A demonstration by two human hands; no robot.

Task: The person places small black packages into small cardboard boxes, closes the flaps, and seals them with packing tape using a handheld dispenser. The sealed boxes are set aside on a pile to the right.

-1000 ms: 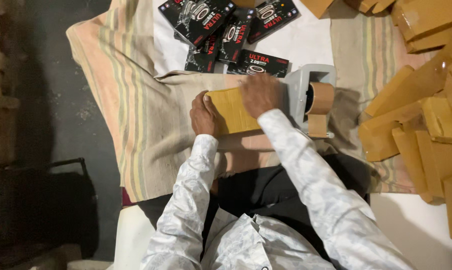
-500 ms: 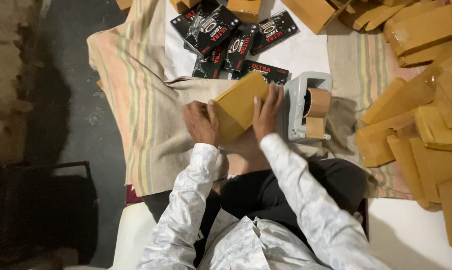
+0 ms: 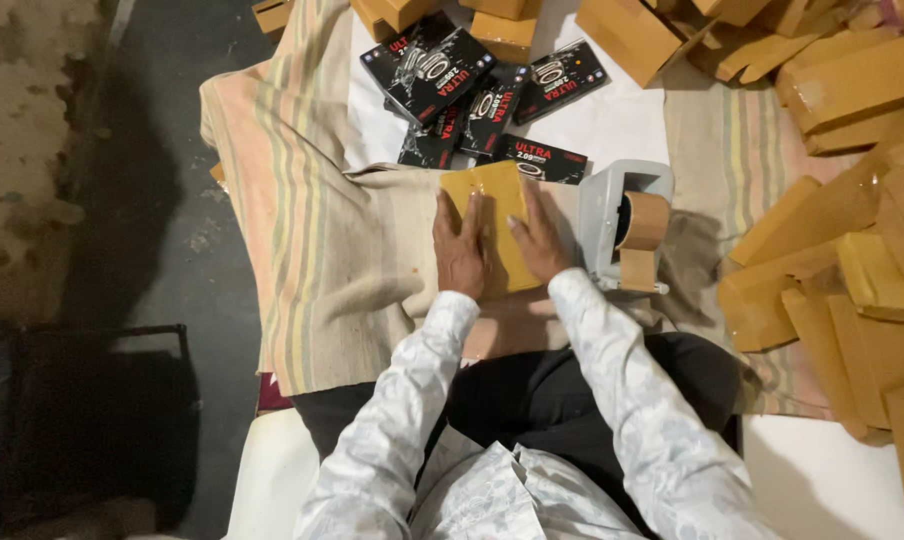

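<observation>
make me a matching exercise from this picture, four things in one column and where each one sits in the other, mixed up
Things:
1. brown parcel
2. tape dispenser
3. black boxes
4. pile of wrapped brown parcels

Places:
A. far right of the view, heaped on the cloth
B. under both hands, the left hand and right hand flat on it
C. at the top, beyond the hands, on the white sheet
D. just right of the right hand, holding a roll of brown tape

Pairs: 1-B, 2-D, 3-C, 4-A
</observation>
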